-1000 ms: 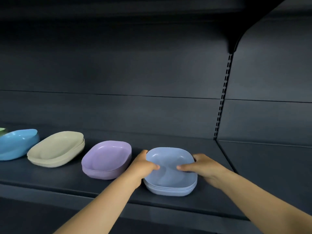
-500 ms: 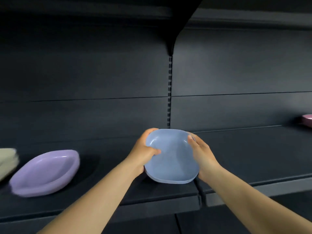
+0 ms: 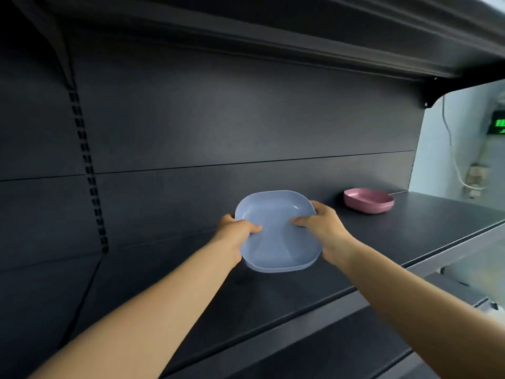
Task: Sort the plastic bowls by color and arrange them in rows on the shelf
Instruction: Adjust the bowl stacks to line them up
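At the left of the frame a slotted dark metal upright [image 3: 87,170] runs down the dark back panel [image 3: 246,127] of the shelving. Below it, the dark grey shelf [image 3: 410,236] stretches toward the right edge of the frame. In the centre, the left hand [image 3: 235,233] grips the left rim of a pale blue, rounded-square plastic bowl [image 3: 276,233], thumb curled over the edge into the inside. The bowl is tilted with its opening facing the camera; whether its lower edge touches the shelf cannot be told. The right hand [image 3: 322,228] grips the bowl's right rim, thumb likewise over the edge. Further right, well apart, a stack of pink plastic bowls [image 3: 369,201] sits at the back of the shelf. At the far right, a white cable [image 3: 453,157] hangs down a pale wall beside a green digital display [image 3: 498,125].
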